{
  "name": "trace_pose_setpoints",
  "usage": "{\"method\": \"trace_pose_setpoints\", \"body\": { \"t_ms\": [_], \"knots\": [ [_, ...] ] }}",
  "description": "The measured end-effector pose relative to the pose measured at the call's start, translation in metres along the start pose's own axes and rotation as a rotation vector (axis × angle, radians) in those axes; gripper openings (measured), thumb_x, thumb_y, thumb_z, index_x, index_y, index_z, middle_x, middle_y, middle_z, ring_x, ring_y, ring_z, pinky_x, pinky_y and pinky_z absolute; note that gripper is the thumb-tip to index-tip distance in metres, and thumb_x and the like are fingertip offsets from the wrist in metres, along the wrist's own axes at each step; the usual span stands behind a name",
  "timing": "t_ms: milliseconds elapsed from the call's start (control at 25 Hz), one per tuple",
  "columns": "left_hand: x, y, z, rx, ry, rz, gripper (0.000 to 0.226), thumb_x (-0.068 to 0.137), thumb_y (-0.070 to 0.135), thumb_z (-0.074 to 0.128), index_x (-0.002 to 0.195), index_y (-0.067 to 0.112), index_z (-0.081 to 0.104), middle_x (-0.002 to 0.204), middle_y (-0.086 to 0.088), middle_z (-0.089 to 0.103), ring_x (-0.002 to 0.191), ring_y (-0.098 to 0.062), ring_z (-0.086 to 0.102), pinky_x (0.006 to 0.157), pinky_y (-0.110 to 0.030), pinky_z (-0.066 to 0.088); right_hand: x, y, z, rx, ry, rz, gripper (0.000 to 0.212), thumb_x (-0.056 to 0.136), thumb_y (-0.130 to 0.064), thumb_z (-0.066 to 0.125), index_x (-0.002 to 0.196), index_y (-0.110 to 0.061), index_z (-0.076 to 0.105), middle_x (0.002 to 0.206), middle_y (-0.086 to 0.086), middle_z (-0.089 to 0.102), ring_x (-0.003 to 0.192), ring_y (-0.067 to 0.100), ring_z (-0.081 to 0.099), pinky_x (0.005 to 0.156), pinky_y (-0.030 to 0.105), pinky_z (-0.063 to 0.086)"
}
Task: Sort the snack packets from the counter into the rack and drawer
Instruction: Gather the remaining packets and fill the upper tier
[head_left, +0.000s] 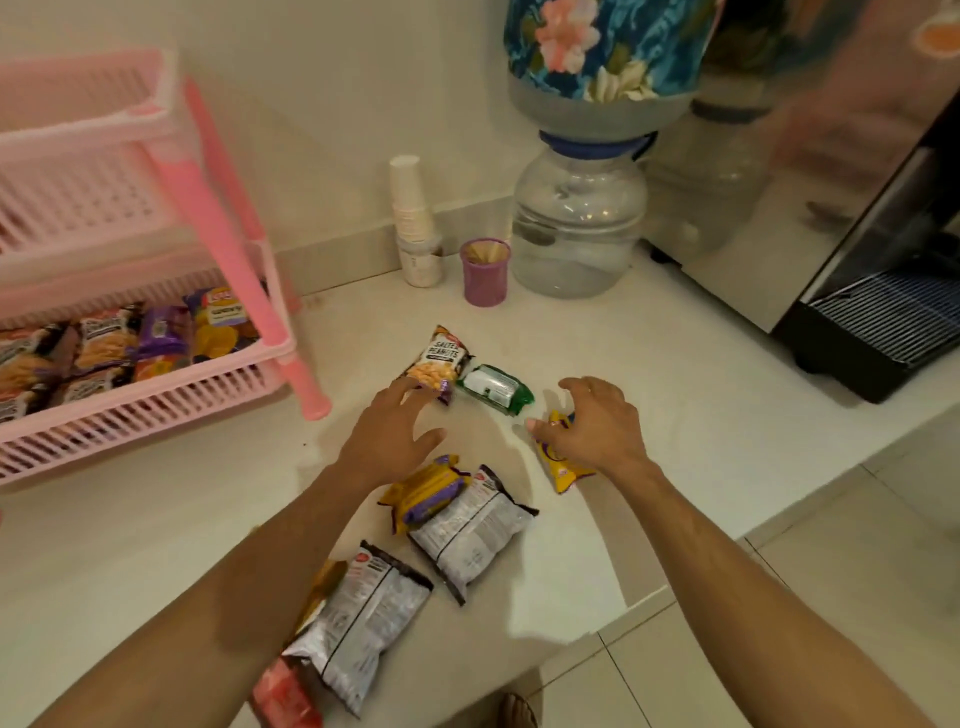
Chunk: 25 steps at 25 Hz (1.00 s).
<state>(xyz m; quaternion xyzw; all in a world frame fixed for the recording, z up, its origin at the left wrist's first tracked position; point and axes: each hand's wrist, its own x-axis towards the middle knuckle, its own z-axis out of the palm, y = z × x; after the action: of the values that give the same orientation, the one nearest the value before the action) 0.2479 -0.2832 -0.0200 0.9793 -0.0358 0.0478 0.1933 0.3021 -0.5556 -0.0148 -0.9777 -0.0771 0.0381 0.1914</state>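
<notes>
Salted-peanuts packet (435, 361), orange-black, on counter (675, 389) beside green packet (496, 388); left hand (389, 436) spread, fingertips touching it. Right hand (597, 426) loosely arched over yellow packet (558, 467), grip unclear. Pink rack (156, 405) holds packets.

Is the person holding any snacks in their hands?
Not really. The left hand touches the peanut packet's bottom edge; the right hand rests over the yellow packet's top.
</notes>
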Motion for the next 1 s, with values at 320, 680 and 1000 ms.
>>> {"method": "trace_pose_setpoints", "body": {
  "t_ms": [320,680,1000],
  "knots": [
    [0.060,0.044,0.030,0.225,-0.183,0.229,0.082,0.083,0.028,0.069,0.150,0.025,0.023,0.160,-0.005,0.017,0.147,-0.026,0.014,0.115,-0.044,0.022,-0.017,0.021,0.015,-0.062,-0.222,0.123,0.096,0.049,-0.076,0.058,0.134,-0.038,0.035,0.130,0.002,0.048,0.120,0.029,0.046,0.095,0.047,0.040],
    [0.080,0.063,0.048,0.533,-0.173,0.211,0.056,0.087,0.009,0.051,0.140,0.021,0.037,0.133,-0.009,0.043,0.124,-0.031,0.039,0.097,-0.044,0.035,-0.023,0.026,0.030,0.045,-0.111,0.093,0.068,0.060,-0.057,0.062,0.124,-0.040,0.046,0.109,0.001,0.047,0.109,0.028,0.047,0.076,0.035,0.043],
    [0.061,0.052,0.034,0.011,-0.145,-0.103,0.055,0.089,0.028,0.061,0.139,0.018,0.040,0.127,-0.013,0.046,0.112,-0.032,0.051,0.084,-0.041,0.047,-0.010,0.018,0.024,0.426,-0.011,0.208,0.056,0.057,-0.050,0.058,0.111,-0.036,0.057,0.100,0.003,0.059,0.097,0.027,0.059,0.082,0.038,0.053]
  ]
}}
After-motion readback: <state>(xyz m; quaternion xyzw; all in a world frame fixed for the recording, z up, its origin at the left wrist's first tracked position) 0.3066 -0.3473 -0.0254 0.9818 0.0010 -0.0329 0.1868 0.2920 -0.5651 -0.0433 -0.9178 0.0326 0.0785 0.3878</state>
